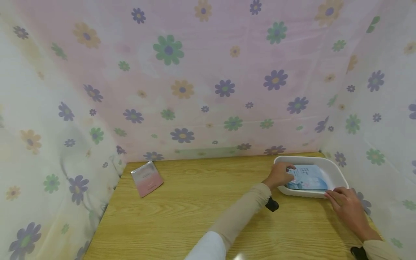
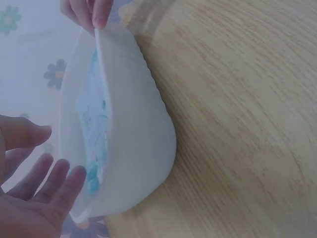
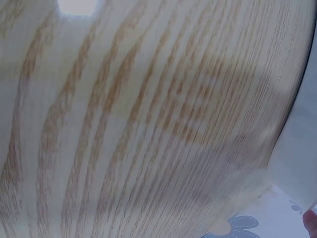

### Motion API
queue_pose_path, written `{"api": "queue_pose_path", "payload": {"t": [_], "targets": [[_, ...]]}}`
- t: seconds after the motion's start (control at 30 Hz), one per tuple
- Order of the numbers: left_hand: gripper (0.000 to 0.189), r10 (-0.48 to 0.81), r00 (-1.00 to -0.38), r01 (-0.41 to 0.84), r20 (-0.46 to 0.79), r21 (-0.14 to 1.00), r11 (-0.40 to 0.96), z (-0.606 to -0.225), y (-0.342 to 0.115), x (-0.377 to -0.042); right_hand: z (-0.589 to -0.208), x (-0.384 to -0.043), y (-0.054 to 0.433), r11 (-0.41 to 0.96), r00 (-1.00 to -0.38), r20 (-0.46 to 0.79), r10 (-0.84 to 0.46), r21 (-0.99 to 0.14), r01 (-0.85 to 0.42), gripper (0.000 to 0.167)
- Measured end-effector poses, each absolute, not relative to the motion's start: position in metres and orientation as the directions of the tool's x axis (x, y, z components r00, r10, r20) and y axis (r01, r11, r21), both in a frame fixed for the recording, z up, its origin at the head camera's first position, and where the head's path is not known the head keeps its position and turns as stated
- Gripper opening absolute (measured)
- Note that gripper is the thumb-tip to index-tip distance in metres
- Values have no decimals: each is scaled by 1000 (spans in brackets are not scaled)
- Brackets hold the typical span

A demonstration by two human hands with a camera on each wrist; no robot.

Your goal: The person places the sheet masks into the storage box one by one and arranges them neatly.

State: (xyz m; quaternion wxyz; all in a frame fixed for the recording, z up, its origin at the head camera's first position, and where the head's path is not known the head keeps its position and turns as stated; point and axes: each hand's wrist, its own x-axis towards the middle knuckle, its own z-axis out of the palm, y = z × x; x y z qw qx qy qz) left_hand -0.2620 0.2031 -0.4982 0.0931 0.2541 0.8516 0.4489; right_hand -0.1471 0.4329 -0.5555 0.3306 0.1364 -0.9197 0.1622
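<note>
A white plastic basket [image 1: 334,173] stands at the right end of the table, with a light blue printed packet [image 1: 308,177] lying flat inside it. My left hand [image 1: 280,175] reaches over the basket's left end, close to the packet's left edge. Its thumb and fingers are spread apart with nothing between them, as the left wrist view shows of this hand [image 2: 37,183]. At the near right corner, my right hand [image 1: 349,209] pinches the basket's rim between thumb and fingers. Only a fingertip [image 3: 310,223] of it appears in the right wrist view.
A pink and silver packet [image 1: 147,179] lies at the far left of the wood-grain table [image 1: 195,209]. Flower-print curtains [image 1: 201,72] enclose the table at the back and on both sides, with the right one close beside the basket.
</note>
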Motion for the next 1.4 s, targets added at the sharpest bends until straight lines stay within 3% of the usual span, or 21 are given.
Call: {"api": "queue_pose_path", "payload": {"t": [0.23,0.43,0.8,1.4], "targets": [[24,589,-800,354,110,880,316,-484,177,-258,-554,-147,432,900,-727,666,-170,-196,-389,21],[20,622,-768,398,155,876,273,-477,148,-259,-554,-148,432,902,-733,657,-175,-192,-387,20],[21,608,-786,286,114,939,193,-474,93,-254,-551,-147,431,911,-754,639,-153,-205,-358,19],[22,602,-792,237,99,959,154,-467,23,-239,-552,-148,432,904,-745,646,-168,-200,-378,19]]}}
